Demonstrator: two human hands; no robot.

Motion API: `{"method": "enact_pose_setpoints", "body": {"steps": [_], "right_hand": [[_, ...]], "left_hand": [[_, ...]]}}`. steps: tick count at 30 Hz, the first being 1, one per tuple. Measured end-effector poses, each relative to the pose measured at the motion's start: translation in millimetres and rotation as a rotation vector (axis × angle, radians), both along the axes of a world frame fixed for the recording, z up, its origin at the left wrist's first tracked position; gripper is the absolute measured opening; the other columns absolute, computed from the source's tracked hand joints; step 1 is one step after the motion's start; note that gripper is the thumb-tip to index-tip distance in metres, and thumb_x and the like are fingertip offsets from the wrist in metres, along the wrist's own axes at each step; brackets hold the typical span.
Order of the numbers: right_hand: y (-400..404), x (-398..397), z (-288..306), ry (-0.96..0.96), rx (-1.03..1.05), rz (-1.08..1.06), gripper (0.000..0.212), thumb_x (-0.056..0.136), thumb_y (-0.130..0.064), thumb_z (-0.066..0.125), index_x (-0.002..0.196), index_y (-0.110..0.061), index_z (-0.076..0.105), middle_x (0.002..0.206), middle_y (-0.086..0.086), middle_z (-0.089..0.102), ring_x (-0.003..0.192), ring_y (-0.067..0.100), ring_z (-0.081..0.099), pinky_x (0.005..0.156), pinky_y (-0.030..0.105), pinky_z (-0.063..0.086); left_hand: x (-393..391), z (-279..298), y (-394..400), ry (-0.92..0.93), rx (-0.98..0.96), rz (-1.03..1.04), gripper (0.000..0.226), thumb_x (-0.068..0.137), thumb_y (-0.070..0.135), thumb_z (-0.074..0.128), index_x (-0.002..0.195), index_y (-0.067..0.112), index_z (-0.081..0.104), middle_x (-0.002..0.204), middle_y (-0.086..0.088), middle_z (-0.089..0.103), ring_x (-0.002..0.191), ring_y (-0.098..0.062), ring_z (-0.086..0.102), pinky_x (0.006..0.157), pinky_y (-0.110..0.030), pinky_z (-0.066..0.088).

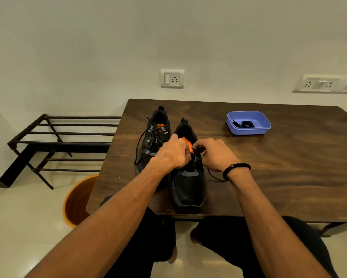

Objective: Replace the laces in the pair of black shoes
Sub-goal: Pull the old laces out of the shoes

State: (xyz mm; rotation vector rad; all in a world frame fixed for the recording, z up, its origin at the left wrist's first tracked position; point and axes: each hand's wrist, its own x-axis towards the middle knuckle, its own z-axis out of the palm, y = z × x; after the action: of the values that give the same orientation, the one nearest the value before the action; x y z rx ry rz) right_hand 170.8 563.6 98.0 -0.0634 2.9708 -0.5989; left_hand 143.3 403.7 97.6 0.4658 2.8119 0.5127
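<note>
Two black shoes with orange tongues stand side by side on the brown table (279, 167), toes toward me. The right shoe (188, 187) is nearer; both hands work at its eyelets. My left hand (173, 153) grips the shoe's left side by the tongue, fingers curled. My right hand (214, 154) pinches a black lace (212, 175) that trails from the eyelets out past my wrist onto the table. The left shoe (154, 137) lies farther back with a loose black lace hanging down its left side.
A blue plastic tray (265, 127) at the back right of the table holds a coiled black lace (246, 124). A black metal rack (58, 141) stands left of the table, and an orange bin (76, 201) sits on the floor by the table's left corner.
</note>
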Motion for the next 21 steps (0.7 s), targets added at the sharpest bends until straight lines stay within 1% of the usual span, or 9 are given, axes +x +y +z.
{"method": "enact_pose_setpoints", "body": {"steps": [3,5,8,10,13,17,19,20,21], "right_hand": [[4.2,-1.8,-2.7,-0.017,0.000,0.017,0.057,0.084,0.007,0.065,0.130,-0.027,0.065,0.131,0.004,0.067,0.121,0.021,0.063,0.099,0.039,0.055],[5.5,-2.9,-3.7,-0.027,-0.002,0.023,0.059,0.084,0.007,0.066,0.130,-0.029,0.064,0.133,0.002,0.066,0.122,0.020,0.062,0.100,0.040,0.055],[6.6,-3.8,-6.6,-0.023,-0.027,0.018,0.055,0.085,0.004,0.068,0.128,-0.030,0.065,0.131,0.003,0.067,0.121,0.021,0.063,0.099,0.040,0.056],[7.3,-4.1,-8.0,-0.022,-0.038,0.012,0.054,0.085,0.004,0.068,0.127,-0.030,0.064,0.129,0.005,0.067,0.119,0.022,0.063,0.097,0.041,0.057],[7.7,-4.5,-10.1,-0.021,-0.037,0.015,0.054,0.086,0.003,0.069,0.127,-0.031,0.064,0.127,0.005,0.068,0.117,0.022,0.064,0.096,0.039,0.057],[7.8,-6.0,-11.6,-0.035,-0.047,0.007,0.059,0.084,0.002,0.069,0.128,-0.036,0.063,0.128,0.003,0.068,0.116,0.019,0.065,0.096,0.038,0.058],[7.6,-6.5,-11.4,-0.047,-0.052,0.005,0.062,0.084,0.006,0.067,0.130,-0.035,0.063,0.130,0.003,0.067,0.118,0.019,0.065,0.097,0.038,0.058],[7.7,-6.5,-11.5,-0.051,-0.054,0.005,0.063,0.084,0.008,0.066,0.131,-0.034,0.063,0.131,0.003,0.067,0.119,0.019,0.065,0.098,0.038,0.057],[7.5,-6.4,-11.3,-0.052,-0.055,0.007,0.063,0.084,0.008,0.065,0.131,-0.033,0.063,0.132,0.004,0.067,0.120,0.019,0.065,0.099,0.037,0.057]], "left_hand": [[0.7,-3.2,2.8,-0.029,-0.002,0.066,0.036,0.099,0.032,0.059,0.125,0.008,0.061,0.129,-0.014,0.041,0.104,-0.035,0.060,0.090,-0.040,0.051],[2.0,-3.9,4.4,-0.071,0.002,0.097,0.040,0.099,0.036,0.056,0.127,0.007,0.058,0.130,-0.015,0.041,0.105,-0.035,0.058,0.091,-0.042,0.050],[3.1,-4.5,6.0,-0.057,-0.014,0.052,0.042,0.096,0.045,0.064,0.125,0.014,0.060,0.133,-0.015,0.036,0.109,-0.035,0.056,0.099,-0.046,0.050],[2.2,-5.5,7.3,-0.023,-0.028,0.036,0.043,0.094,0.049,0.069,0.126,0.022,0.062,0.138,-0.015,0.031,0.123,-0.036,0.047,0.107,-0.050,0.045],[-0.4,-3.8,8.6,-0.015,-0.050,0.046,0.038,0.091,0.049,0.072,0.117,0.022,0.069,0.139,-0.013,0.030,0.129,-0.035,0.037,0.109,-0.052,0.041],[-5.2,1.6,-2.6,0.014,0.024,0.114,0.025,0.095,0.043,0.069,0.101,0.019,0.073,0.137,-0.011,0.034,0.125,-0.032,0.039,0.108,-0.050,0.042],[-7.0,2.8,-13.3,0.020,0.051,0.174,0.033,0.090,0.049,0.061,0.092,0.018,0.072,0.136,-0.014,0.048,0.121,-0.033,0.049,0.105,-0.050,0.047],[-6.9,3.1,-17.3,0.013,0.063,0.202,0.035,0.084,0.052,0.058,0.086,0.019,0.070,0.130,-0.016,0.058,0.113,-0.033,0.056,0.101,-0.050,0.051],[-6.9,2.8,-20.3,0.026,0.073,0.216,0.035,0.080,0.052,0.057,0.087,0.020,0.069,0.124,-0.015,0.063,0.109,-0.032,0.058,0.098,-0.050,0.053]]}}
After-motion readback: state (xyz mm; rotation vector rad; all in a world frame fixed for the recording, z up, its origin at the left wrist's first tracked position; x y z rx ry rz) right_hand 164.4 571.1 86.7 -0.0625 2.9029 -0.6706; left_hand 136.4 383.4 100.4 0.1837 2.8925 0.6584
